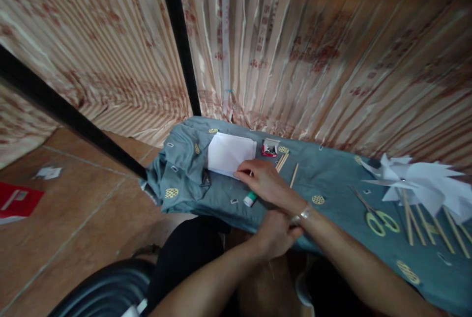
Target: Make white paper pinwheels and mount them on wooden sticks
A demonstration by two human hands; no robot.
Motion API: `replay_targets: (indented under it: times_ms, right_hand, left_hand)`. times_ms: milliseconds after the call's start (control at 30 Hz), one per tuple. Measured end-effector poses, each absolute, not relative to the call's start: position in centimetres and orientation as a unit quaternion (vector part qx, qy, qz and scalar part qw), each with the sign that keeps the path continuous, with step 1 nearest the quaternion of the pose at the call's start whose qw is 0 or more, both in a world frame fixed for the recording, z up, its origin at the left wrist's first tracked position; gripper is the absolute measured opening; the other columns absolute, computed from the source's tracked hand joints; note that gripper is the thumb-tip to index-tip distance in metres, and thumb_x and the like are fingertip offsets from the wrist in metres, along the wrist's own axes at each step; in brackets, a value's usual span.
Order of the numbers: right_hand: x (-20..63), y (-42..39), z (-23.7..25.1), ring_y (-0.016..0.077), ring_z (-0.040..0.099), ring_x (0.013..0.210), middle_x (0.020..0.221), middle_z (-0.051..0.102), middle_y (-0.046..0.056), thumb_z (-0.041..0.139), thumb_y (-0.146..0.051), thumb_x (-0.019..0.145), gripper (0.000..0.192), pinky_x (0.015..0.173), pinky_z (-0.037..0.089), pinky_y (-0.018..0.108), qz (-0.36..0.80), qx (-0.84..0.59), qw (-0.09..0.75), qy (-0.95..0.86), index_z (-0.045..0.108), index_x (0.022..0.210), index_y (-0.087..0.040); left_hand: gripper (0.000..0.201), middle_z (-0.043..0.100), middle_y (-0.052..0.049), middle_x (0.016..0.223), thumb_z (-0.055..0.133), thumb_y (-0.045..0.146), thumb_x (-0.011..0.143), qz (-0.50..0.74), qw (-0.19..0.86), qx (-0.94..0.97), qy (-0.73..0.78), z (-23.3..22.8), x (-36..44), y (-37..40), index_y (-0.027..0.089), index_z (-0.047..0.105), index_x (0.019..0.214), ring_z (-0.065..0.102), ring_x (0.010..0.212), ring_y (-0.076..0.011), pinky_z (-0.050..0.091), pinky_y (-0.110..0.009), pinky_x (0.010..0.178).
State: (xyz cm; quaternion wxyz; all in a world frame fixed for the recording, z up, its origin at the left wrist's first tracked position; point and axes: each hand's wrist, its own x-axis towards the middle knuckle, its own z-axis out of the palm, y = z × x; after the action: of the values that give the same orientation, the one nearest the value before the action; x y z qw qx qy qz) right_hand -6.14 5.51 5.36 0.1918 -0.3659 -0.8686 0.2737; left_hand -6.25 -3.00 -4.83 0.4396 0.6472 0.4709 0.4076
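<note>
Open passage over cloth (pixel 332 174) left of scissors (pixel 373 211); pinwheels (pixel 424 179) obstruct their right; farther left, sticks (pixel 294 175) and right hand (pixel 263 179) intervene.

My right hand (pixel 260 177): shiny silver bracelet (pixel 305 212) at the wrist, about 4 o'clock. Left hand (pixel 275 233) gloveless. Forearms (pixel 350 253) bare. Black legwear (pixel 186 253) at 7 and 5 o'clock, cut unclear.

The right hand (pixel 261 178) hides part of the green-and-white tube (pixel 250 200). Pinwheels (pixel 424 175) and a red packet (pixel 22 200) run out of my view.
</note>
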Motion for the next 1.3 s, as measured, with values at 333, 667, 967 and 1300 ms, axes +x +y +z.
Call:
replay_targets:
  times_ms: [333, 667, 967, 1300]
  right_hand:
    - [-8.8, 9.3, -0.2, 0.0254, 0.055, 0.112, 0.117, 0.065, 0.015, 0.059, -0.032, 0.091, 0.031, 0.099, 0.042, 0.037, 0.09, -0.326, 0.051, -0.94, 0.063, 0.113, -0.01]
    - [-9.0, 9.2, -0.3, 0.0224, 0.062, 0.096, 0.099, 0.068, 0.013, 0.037, -0.024, 0.1, 0.03, 0.084, 0.045, 0.032, 0.069, -0.351, 0.032, -0.933, 0.064, 0.099, -0.012]
    - [-8.8, 8.7, -0.3, 0.0236, 0.058, 0.105, 0.109, 0.067, 0.012, 0.046, -0.029, 0.097, 0.025, 0.093, 0.043, 0.033, 0.053, -0.324, 0.039, -0.944, 0.064, 0.102, -0.013]
    - [-9.0, 9.3, 0.0, 0.0216, 0.065, 0.095, 0.1, 0.07, 0.011, 0.038, -0.023, 0.1, 0.027, 0.078, 0.044, 0.028, 0.068, -0.408, 0.057, -0.909, 0.063, 0.102, -0.013]
  left_hand:
    - [0.023, 0.074, -0.016, 0.087, 0.057, 0.023, 0.085, 0.228, 0.354, 0.785, 0.455, -3.8, -6.1, -3.7, 0.009, 0.074, 0.086, 0.069, 0.083, -0.0286, 0.051, -0.034, 0.072]
    - [0.017, 0.075, -0.011, 0.085, 0.06, 0.025, 0.083, 0.246, 0.34, 0.787, 0.453, -4.2, -5.9, -3.7, 0.013, 0.072, 0.084, 0.069, 0.08, -0.0249, 0.053, -0.031, 0.071]
    - [0.021, 0.074, -0.013, 0.095, 0.055, 0.025, 0.087, 0.228, 0.351, 0.789, 0.45, -3.6, -5.9, -3.8, 0.011, 0.07, 0.092, 0.069, 0.09, -0.0272, 0.055, -0.036, 0.08]
    - [0.022, 0.074, -0.014, 0.096, 0.054, 0.023, 0.088, 0.229, 0.357, 0.79, 0.443, -3.0, -6.1, -3.8, 0.009, 0.07, 0.095, 0.069, 0.093, -0.0287, 0.055, -0.036, 0.08]
